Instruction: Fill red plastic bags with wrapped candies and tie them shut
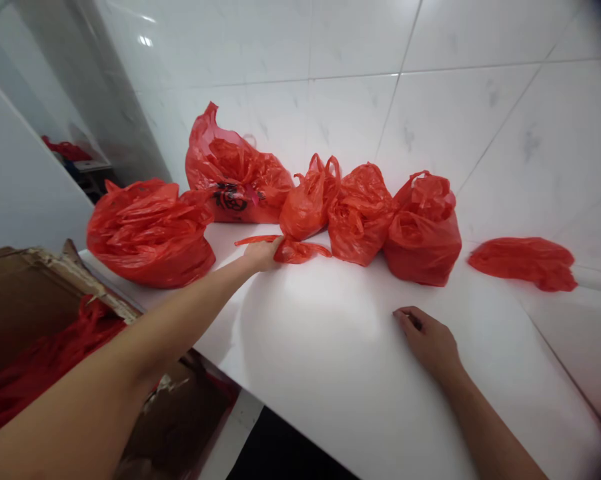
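My left hand (pixel 262 254) is stretched to the back of the white table (pixel 330 340), its fingers closed on a small, crumpled red plastic bag (pixel 300 253). A thin red strip of plastic shows on the other side of that hand. Just behind it stands a small filled red bag (pixel 305 210) with its handles up. My right hand (pixel 433 343) is over the right part of the table, fingers curled in and thumb near the index finger. Nothing shows in it.
Other stuffed red bags line the tiled wall: a large printed one (pixel 240 180), a wide one (pixel 150 233) at left, and two more (pixel 363 217) (pixel 423 233) on the right. A flattened red bag (pixel 523 262) lies far right. A torn cardboard box (pixel 35 280) holds red plastic.
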